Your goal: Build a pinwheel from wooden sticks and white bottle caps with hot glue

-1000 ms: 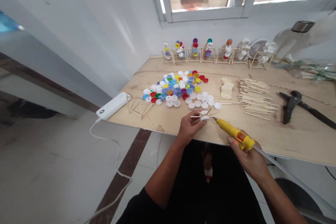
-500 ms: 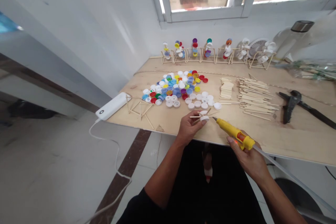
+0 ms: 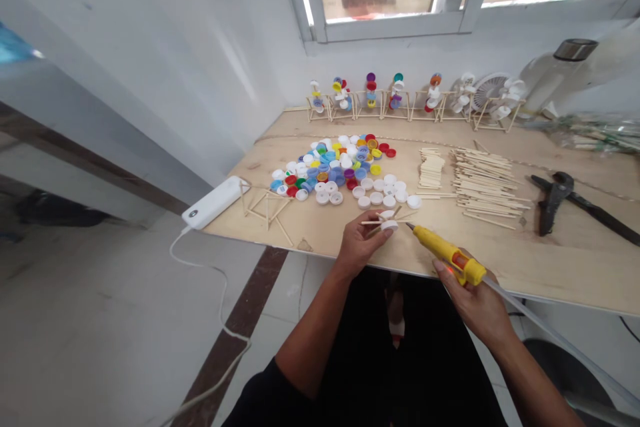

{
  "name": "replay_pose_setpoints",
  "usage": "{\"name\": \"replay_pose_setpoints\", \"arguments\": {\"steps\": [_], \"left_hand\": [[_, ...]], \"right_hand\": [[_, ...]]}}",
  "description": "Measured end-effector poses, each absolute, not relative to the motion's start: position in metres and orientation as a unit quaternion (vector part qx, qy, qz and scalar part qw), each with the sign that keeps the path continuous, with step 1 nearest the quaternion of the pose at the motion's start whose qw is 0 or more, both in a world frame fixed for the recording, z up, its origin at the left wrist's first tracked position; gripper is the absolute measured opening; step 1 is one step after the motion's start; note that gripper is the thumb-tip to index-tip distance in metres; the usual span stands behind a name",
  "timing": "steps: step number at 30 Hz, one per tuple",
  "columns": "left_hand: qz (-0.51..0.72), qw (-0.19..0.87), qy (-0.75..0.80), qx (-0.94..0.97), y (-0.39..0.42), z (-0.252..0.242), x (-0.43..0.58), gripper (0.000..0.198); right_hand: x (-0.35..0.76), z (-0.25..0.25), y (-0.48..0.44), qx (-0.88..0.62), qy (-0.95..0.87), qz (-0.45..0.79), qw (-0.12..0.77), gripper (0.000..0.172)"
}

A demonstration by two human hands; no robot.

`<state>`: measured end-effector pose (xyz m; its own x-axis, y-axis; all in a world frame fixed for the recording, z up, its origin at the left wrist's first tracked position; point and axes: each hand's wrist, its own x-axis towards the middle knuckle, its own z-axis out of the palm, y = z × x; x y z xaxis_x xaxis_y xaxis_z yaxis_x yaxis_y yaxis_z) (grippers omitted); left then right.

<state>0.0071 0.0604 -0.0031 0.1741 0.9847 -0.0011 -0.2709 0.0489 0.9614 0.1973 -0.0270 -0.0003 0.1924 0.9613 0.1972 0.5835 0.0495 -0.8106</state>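
Near the table's front edge, my left hand (image 3: 361, 245) pinches a small assembly of white bottle caps and wooden sticks (image 3: 389, 225). Its sticks point outward in several directions. My right hand (image 3: 473, 297) is wrapped round a yellow hot glue gun (image 3: 445, 250), with a long glue stick (image 3: 540, 323) trailing from its back end. The gun's dark nozzle is close to the right side of the cap assembly; whether it touches a stick I cannot tell. Just beyond my left hand lies a group of white caps (image 3: 376, 199).
Mixed coloured bottle caps (image 3: 330, 167) are heaped mid-table. Wooden sticks (image 3: 490, 187) lie right, beside black pliers-like tools (image 3: 553, 203). A stick frame (image 3: 267, 207) and white power bank (image 3: 215, 203) sit left. Finished cap wheels on stands (image 3: 371, 97) line the wall.
Almost nothing differs. The glue gun's nozzle has shifted very slightly to the right, while my left hand keeps its hold on the cap assembly.
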Motion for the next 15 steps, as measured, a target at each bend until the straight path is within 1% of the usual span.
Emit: {"name": "replay_pose_setpoints", "arguments": {"steps": [6, 15], "left_hand": [[0.513, 0.614, 0.386, 0.46, 0.0605, -0.0046, 0.0073, 0.036], [0.514, 0.616, 0.385, 0.457, 0.0591, -0.0018, 0.0074, 0.038]], "right_hand": [[0.197, -0.0021, -0.0269, -0.652, -0.592, 0.25, 0.403, 0.025], [0.2028, -0.0014, -0.0261, -0.669, -0.588, 0.221, 0.397, 0.024]]}}
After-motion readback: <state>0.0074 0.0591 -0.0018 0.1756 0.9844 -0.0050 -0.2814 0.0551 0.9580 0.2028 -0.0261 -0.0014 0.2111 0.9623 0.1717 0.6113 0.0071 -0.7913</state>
